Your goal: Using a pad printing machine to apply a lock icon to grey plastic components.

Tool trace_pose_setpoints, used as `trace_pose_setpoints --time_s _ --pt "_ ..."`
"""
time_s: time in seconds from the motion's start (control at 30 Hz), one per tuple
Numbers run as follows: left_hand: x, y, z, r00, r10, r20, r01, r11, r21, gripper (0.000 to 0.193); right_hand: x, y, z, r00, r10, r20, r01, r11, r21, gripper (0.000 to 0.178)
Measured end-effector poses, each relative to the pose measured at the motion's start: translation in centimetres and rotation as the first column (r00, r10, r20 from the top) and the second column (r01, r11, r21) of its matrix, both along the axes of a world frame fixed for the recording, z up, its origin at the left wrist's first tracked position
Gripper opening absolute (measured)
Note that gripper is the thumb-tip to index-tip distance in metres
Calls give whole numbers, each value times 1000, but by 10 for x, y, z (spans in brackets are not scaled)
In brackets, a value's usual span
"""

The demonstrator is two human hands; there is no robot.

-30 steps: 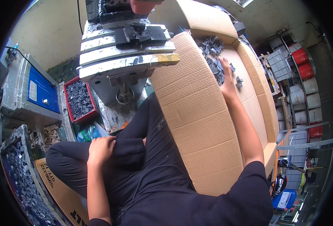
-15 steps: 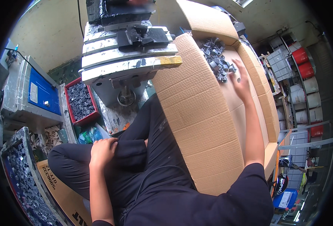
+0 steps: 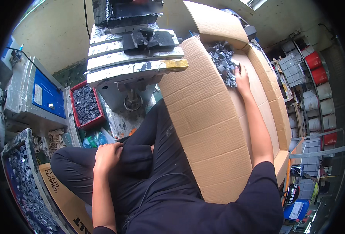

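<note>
My right hand point(image 3: 242, 80) reaches into a large cardboard box point(image 3: 205, 117) on my right. Its thumb and fingers are a little apart, with the tips at the edge of a heap of small grey clip-like parts point(image 3: 222, 60). A pale part lies just beyond the fingertips; no part shows held in the hand. My left hand point(image 3: 108, 156) lies loosely on my dark-trousered leg point(image 3: 77, 163), fingers draped over it and holding nothing.
Ahead stands a paint-stained machine table point(image 3: 133, 66) with a black fixture point(image 3: 149, 41) on it. A red bin point(image 3: 87, 104) of grey parts sits left of it. Another tray of parts point(image 3: 26, 183) is at the lower left. Shelves with buckets point(image 3: 316, 91) line the right.
My right hand has shifted left toward the heap, and its fingers have drawn closer together at the heap's edge. My left hand stays on my leg.
</note>
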State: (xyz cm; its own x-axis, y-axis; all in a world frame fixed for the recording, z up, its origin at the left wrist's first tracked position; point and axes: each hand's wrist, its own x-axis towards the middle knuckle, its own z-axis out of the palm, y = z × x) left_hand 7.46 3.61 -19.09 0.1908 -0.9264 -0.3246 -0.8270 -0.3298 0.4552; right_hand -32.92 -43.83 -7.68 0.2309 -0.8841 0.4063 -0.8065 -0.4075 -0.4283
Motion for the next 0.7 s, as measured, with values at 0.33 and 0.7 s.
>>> trace_pose_setpoints --time_s 0.33,0.7 --pt "-4 -15 6 999 12 -43 -13 1000 -4 28 -5 -30 27 998 28 58 -1 906 -423 35" --pt "-30 -34 94 456 58 -888 -402 904 -147 31 105 152 107 748 564 350 -557 820 -130 25"
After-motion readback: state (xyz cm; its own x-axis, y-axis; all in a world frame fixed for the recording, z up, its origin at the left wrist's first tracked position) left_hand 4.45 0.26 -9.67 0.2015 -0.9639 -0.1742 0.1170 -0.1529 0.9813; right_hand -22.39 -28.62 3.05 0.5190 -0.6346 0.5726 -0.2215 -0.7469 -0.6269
